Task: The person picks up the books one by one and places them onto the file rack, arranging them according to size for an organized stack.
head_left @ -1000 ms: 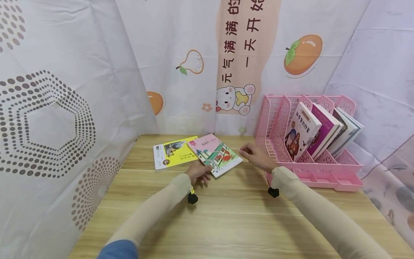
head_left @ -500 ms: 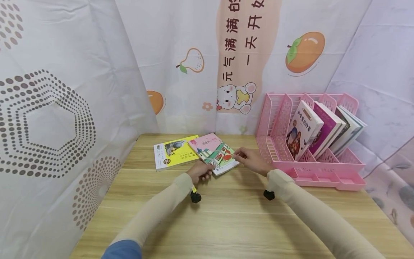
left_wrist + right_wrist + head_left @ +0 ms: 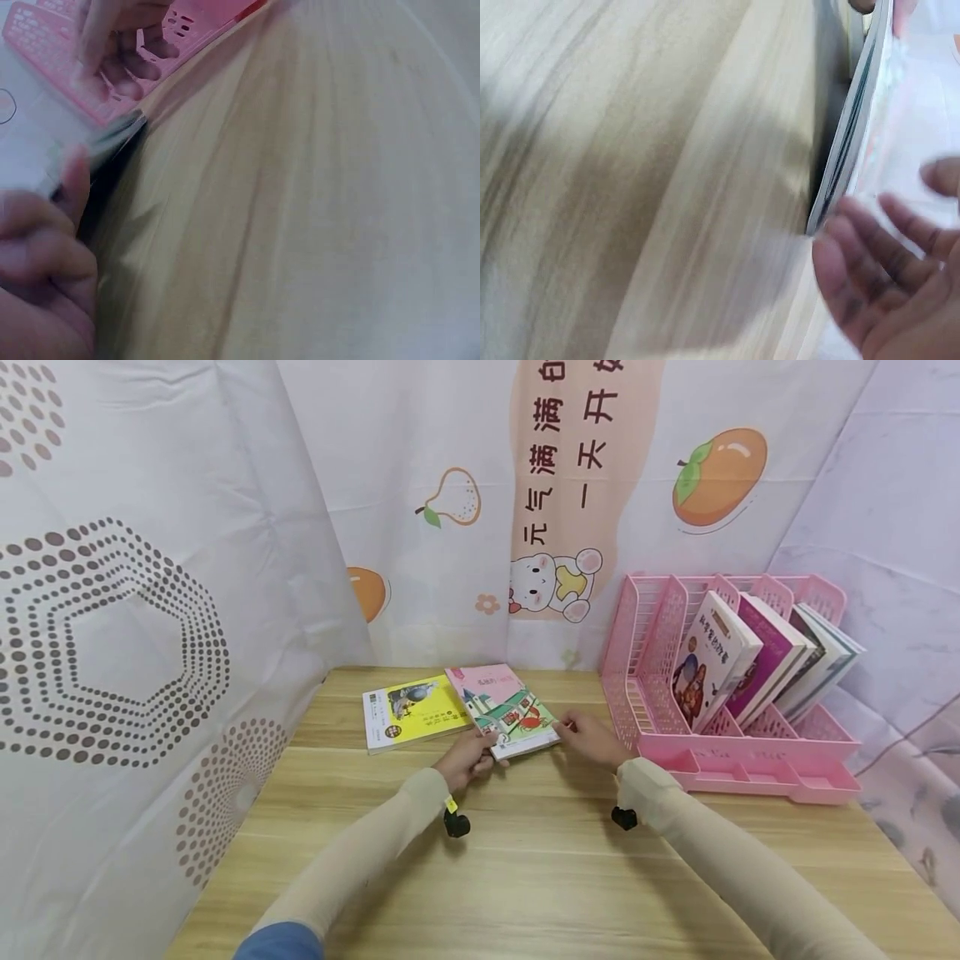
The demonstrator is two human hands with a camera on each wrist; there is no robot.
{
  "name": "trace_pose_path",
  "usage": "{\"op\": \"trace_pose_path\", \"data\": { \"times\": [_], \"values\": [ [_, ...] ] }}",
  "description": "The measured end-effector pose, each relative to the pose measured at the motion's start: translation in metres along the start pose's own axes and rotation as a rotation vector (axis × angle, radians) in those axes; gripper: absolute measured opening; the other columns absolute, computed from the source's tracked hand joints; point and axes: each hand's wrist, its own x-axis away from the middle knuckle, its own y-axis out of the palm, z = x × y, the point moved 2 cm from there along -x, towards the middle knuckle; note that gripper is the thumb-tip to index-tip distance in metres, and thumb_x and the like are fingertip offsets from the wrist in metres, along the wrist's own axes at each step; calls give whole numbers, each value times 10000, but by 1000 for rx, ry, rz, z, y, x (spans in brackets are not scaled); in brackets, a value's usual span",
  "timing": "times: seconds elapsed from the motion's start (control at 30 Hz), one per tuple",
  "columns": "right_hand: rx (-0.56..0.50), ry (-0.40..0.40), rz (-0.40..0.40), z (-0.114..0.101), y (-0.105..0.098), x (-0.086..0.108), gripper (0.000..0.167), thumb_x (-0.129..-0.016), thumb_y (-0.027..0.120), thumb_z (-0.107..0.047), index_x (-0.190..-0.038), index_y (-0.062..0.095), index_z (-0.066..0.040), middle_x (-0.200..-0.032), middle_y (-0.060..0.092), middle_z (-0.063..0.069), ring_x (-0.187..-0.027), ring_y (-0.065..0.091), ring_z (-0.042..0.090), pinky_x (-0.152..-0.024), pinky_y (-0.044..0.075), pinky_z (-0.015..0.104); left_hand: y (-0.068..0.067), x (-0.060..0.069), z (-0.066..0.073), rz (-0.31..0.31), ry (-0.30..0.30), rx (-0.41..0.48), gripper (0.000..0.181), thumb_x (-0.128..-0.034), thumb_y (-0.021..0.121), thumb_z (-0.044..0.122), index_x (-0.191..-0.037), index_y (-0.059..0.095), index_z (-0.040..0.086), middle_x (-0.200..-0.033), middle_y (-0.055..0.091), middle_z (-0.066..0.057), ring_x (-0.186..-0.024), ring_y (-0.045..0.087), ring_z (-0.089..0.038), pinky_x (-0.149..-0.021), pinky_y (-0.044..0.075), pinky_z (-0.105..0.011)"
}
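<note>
A pink picture book [image 3: 510, 710] with a green-roofed building on its cover partly overlaps a yellow book [image 3: 412, 714] on the wooden table. My left hand [image 3: 465, 758] pinches the pink book's near left corner, thumb on the cover and curled fingers at the edge. That near edge is raised off the table, as the left wrist view shows with a dark gap under the book. At the near right corner is my right hand [image 3: 594, 739]. Its fingers [image 3: 877, 247] are loosely bent and spread beside the corner in the right wrist view, not closed round it.
A pink desktop book rack [image 3: 742, 747] stands to the right, with several books leaning in its slots, a white one [image 3: 712, 660] foremost. Small trays run along its front. Printed curtains hang behind and at both sides of the table [image 3: 525, 860].
My right hand has moved left to the pink book's near right corner. The pink book's near edge has come up in my left hand and turned slightly. The yellow book lies still.
</note>
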Motion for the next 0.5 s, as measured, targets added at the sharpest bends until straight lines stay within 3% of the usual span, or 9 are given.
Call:
{"op": "trace_pose_path", "data": {
  "times": [0.2,0.33,0.4,0.5],
  "values": [
    [-4,139,-11,16,-2,-1,441,-1071,531,-430,-1108,634,-3,-808,670,119,-640,599,230,-553,489,352,-3,5,0,-111,62,2,421,-1096,504,188,-1516,493,156,-897,730,-221,-417,313,-53,-417,231,-214],
    [-46,166,-48,16,0,-2,589,-1049,502,-562,-1145,619,8,-802,677,131,-632,598,225,-534,506,349,-10,10,1,-201,107,3,421,-1100,497,240,-1520,486,207,-1016,703,-311,-445,323,-56,-440,235,-210],
    [-105,190,-84,17,3,-4,665,-1022,484,-641,-1139,620,0,-800,677,128,-638,601,221,-532,507,342,-15,12,3,-259,133,-4,433,-1103,483,253,-1534,465,215,-1071,701,-297,-482,332,-72,-460,232,-211],
    [-282,212,-181,16,4,-6,718,-990,472,-707,-1159,629,-27,-819,672,141,-634,565,191,-528,463,302,-21,17,7,-346,160,-20,451,-1115,451,261,-1562,418,213,-1086,722,-221,-508,323,-75,-479,231,-212]
  ]
}}
